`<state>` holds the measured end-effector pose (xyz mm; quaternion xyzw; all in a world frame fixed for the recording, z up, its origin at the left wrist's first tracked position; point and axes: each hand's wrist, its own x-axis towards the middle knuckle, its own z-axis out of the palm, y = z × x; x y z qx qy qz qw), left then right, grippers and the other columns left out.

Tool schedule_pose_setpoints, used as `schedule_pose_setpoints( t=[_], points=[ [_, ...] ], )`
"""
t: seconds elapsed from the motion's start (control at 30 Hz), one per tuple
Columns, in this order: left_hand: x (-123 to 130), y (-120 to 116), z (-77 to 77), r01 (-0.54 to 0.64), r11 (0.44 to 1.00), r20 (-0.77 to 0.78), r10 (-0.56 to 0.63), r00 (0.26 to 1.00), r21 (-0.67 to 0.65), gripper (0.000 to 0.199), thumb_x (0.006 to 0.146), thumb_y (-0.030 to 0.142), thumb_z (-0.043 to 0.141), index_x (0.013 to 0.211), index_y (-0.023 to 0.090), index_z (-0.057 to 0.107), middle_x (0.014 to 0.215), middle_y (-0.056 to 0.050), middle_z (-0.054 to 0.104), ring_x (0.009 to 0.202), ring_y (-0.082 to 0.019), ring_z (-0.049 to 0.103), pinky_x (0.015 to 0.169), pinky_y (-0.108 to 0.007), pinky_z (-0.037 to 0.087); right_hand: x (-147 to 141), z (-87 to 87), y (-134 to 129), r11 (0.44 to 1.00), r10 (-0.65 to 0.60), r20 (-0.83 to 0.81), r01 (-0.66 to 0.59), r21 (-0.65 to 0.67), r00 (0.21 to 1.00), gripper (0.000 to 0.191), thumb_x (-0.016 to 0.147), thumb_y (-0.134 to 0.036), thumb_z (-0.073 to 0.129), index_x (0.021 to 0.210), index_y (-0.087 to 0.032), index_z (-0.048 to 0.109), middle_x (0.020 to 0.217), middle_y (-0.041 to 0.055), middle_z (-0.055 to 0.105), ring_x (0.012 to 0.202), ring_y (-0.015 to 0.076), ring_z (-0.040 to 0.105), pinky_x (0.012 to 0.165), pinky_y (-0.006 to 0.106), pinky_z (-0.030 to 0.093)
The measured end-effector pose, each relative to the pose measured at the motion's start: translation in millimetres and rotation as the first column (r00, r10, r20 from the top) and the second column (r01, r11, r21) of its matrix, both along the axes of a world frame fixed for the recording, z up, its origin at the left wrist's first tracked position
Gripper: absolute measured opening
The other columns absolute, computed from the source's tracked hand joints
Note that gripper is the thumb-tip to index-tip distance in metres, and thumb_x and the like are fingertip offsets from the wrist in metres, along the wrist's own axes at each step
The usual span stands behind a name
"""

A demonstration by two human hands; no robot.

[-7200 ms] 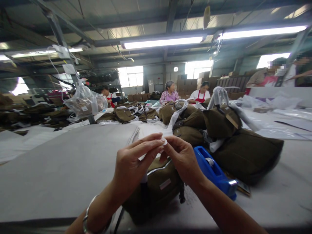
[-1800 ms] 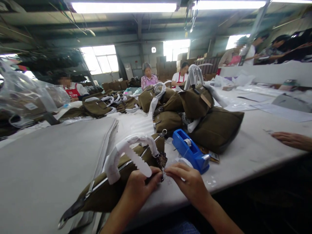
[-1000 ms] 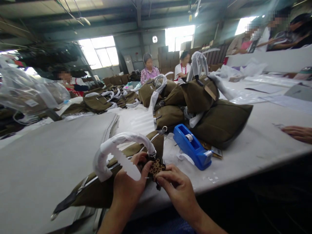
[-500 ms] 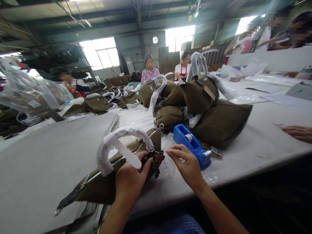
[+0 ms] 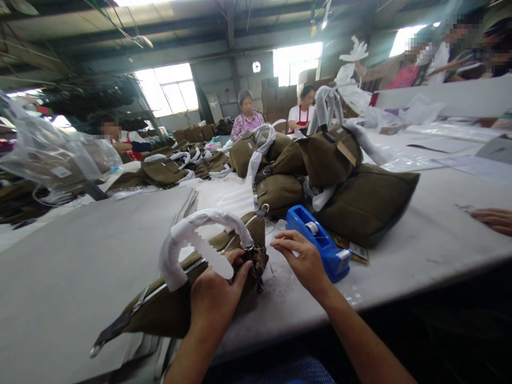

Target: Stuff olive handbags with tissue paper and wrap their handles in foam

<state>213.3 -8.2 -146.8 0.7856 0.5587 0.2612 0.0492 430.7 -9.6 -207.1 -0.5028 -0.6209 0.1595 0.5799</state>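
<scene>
An olive-green handbag lies in front of me, its curved handle wrapped in white film. My left hand rests on the bag near the handle's right end, thumb and fingers closed on a leopard-print piece of fabric that hangs there. To its right, my right hand is closed in a pinch, apart from the fabric. A thin pale thread seems to run from the fabric to those fingertips. Just beyond my right hand stands a blue tape dispenser.
More olive handbags are piled behind the dispenser, with others farther left. Clear plastic hangs at left. Another person's hand lies on the table at right. Several people work farther back.
Both my hands keep nearly the same hold; the leopard-print fabric has shifted slightly. At back right, a person has raised a bundle of white plastic.
</scene>
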Motion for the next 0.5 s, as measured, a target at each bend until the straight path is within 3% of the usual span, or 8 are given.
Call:
schedule_pose_setpoints(
  t=[0.5],
  points=[
    [-2.0, -0.6, -1.6, 0.013, 0.999, 0.044, -0.012, 0.999, -0.039, 0.024, 0.093, 0.036, 0.068, 0.115, 0.029, 0.072, 0.104, 0.000, 0.078, 0.095, -0.028, 0.074, 0.080, -0.039, 0.056, -10.3, 7.9, 21.4, 0.985, 0.154, 0.023, -0.156, 0.079, 0.988, 0.012, 0.094, -0.021, 0.069, 0.095, -0.024, 0.080, 0.102, 0.0058, 0.071, 0.097, 0.0182, 0.068, 0.087, 0.031, 0.056]
  ],
)
